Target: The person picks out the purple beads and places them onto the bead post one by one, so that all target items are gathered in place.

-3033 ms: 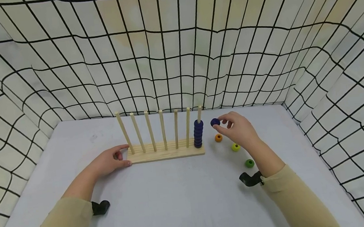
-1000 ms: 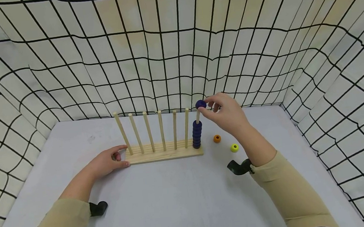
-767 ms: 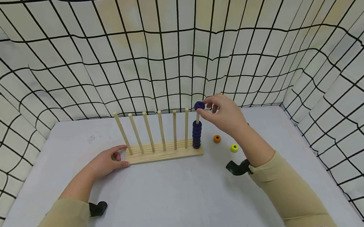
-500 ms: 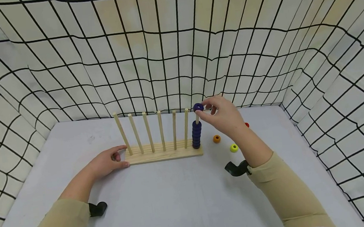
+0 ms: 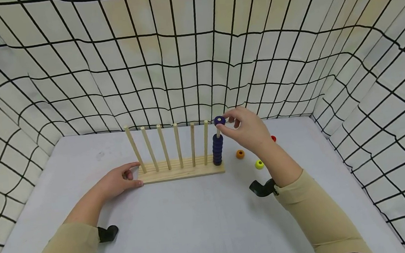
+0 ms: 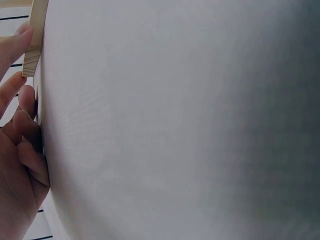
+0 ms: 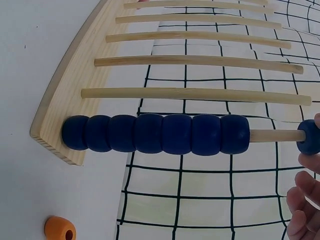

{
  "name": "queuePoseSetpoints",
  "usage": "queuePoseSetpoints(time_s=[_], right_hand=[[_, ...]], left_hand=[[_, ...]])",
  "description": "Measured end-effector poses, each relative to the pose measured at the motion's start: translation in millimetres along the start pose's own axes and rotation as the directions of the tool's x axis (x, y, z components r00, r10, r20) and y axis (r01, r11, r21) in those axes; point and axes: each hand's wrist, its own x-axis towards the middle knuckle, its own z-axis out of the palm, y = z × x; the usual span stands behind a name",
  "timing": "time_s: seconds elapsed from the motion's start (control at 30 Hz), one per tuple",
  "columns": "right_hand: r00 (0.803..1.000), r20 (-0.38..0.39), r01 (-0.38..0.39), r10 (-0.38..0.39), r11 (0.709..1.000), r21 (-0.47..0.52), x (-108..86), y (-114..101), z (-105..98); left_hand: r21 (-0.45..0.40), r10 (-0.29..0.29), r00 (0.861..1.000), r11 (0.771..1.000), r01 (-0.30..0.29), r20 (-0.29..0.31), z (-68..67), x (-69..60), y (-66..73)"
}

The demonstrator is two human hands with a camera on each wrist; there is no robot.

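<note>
A wooden base point(image 5: 185, 173) with several upright pegs stands on the white table. Dark blue beads point(image 5: 217, 149) are stacked on its rightmost peg. The right hand point(image 5: 248, 130) pinches one more blue bead point(image 5: 219, 120) between thumb and finger at that peg's top; in the right wrist view this bead point(image 7: 310, 137) sits around the peg's tip, apart from the stack point(image 7: 163, 134). The left hand point(image 5: 117, 180) grips the left end of the base between thumb and fingers. In the left wrist view the base's end point(image 6: 33, 57) shows by the left hand point(image 6: 20, 145).
Right of the base lie an orange bead point(image 5: 240, 154), a yellow bead point(image 5: 259, 164) and a red bead point(image 5: 273, 138), the red one partly behind the right forearm. Black netting surrounds the back and sides of the table. The orange bead point(image 7: 60, 229) also shows in the right wrist view.
The right hand has moved left with the blue bead, from beside the rack to the rightmost peg's tip, then slightly down. The red bead has come into sight; the green one is no longer visible.
</note>
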Motion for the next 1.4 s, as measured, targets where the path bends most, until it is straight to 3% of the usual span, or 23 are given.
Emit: queuePoseSetpoints(time_s=[0.6,1.4], right_hand=[[1.000,0.003,-0.014,0.014,1.000,-0.016,-0.6,-1.0,-0.9],[1.000,-0.017,-0.008,0.009,0.999,0.041,-4.0,5.2,-1.4]], left_hand=[[-0.005,0.010,1.000,1.000,-0.010,-0.005,0.7,0.3,0.0],[-0.007,0.024,1.000,1.000,-0.024,-0.019,1.1,-1.7,1.2]])
